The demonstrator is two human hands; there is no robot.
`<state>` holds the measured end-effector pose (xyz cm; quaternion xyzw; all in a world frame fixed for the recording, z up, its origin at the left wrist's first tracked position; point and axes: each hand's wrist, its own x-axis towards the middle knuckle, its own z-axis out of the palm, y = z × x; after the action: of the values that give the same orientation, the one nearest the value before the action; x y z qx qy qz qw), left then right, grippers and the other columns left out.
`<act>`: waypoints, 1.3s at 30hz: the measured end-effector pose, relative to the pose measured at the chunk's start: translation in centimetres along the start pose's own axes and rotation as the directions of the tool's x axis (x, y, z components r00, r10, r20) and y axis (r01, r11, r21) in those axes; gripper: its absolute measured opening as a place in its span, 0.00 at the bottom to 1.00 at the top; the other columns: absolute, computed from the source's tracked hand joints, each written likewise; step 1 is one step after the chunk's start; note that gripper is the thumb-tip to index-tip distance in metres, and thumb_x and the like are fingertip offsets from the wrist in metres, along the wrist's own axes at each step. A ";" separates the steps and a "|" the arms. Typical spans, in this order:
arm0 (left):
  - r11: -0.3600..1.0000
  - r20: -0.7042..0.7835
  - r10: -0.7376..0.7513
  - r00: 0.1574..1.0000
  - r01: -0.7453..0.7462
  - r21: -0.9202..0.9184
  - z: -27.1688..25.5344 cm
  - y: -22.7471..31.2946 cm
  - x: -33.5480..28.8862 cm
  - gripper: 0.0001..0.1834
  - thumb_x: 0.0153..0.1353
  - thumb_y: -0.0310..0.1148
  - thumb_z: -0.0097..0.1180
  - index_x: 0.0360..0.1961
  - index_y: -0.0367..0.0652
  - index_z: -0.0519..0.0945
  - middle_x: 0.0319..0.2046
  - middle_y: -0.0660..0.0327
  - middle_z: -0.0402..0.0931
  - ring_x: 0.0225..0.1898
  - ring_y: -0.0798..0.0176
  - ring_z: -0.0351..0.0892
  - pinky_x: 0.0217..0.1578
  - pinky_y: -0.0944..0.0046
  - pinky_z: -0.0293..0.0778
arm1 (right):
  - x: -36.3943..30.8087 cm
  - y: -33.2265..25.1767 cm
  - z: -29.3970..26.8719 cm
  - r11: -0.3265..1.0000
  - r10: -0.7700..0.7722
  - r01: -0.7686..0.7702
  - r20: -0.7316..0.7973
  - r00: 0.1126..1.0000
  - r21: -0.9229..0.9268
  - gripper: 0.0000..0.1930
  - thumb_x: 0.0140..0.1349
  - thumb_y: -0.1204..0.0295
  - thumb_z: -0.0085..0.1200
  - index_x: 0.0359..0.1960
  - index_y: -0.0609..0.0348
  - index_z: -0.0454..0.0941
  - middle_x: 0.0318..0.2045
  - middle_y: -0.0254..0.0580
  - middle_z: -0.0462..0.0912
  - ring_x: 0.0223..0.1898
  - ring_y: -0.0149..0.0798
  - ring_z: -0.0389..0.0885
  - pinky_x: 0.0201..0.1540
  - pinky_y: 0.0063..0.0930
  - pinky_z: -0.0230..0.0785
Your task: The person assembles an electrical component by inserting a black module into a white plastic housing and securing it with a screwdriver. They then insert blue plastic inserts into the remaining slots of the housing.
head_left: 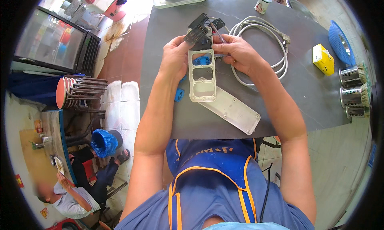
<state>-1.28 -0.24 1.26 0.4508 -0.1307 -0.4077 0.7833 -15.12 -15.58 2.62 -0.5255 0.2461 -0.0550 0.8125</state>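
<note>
My left hand (175, 56) is closed on the left side of a white power strip casing (203, 95) with a row of square openings. Black socket inserts (197, 35) sit loosely at its far end, close to my left fingertips. My right hand (240, 54) pinches a thin screwdriver-like tool (217, 31) beside the inserts; its fingers partly hide it. A blue socket piece (202, 60) shows through one opening, and another blue piece (179, 95) lies left of the casing. Below it, the long white back cover (234, 112) rests on the table.
A coiled grey-white cable (286, 56) with a plug lies right of my hands on the dark table (304, 106). Toward the right stand a yellow box (323, 60), a blue basket (341, 42) and metal holders (352, 96). A can (262, 4) stands far back. A person (76, 198) sits at lower left.
</note>
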 end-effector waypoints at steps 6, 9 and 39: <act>1.000 0.047 -0.014 0.999 0.013 0.011 -0.5 -0.1 0.2 0.09 0.68 0.23 0.57 0.47 0.29 0.78 0.40 0.51 0.83 0.37 0.57 0.87 0.41 0.56 0.88 | -0.7 0.1 -0.4 0.998 -0.031 0.029 0.043 0.999 0.056 0.12 0.66 0.76 0.56 0.51 0.62 0.78 0.43 0.36 0.84 0.45 0.26 0.82 0.21 0.11 0.59; 1.000 0.056 -0.011 0.998 0.009 0.021 -0.9 -0.1 0.2 0.09 0.68 0.23 0.57 0.47 0.29 0.79 0.40 0.51 0.83 0.38 0.58 0.87 0.41 0.56 0.88 | -1.2 -0.5 0.4 0.999 -0.033 0.033 0.023 0.999 0.034 0.12 0.67 0.73 0.57 0.50 0.61 0.79 0.44 0.35 0.83 0.45 0.25 0.82 0.21 0.10 0.58; 0.998 -0.026 -0.056 0.998 0.055 -0.027 -0.5 -0.3 0.0 0.07 0.67 0.24 0.57 0.41 0.29 0.77 0.36 0.50 0.82 0.34 0.57 0.87 0.37 0.57 0.90 | 0.5 -0.1 1.3 0.999 -0.002 0.000 -0.066 0.998 -0.033 0.11 0.64 0.70 0.64 0.42 0.63 0.79 0.31 0.35 0.80 0.29 0.21 0.74 0.17 0.11 0.56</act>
<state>-1.17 -0.02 0.75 0.4494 -0.1020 -0.4249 0.7792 -14.06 -14.69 3.02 -0.5368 0.2736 -0.0689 0.7952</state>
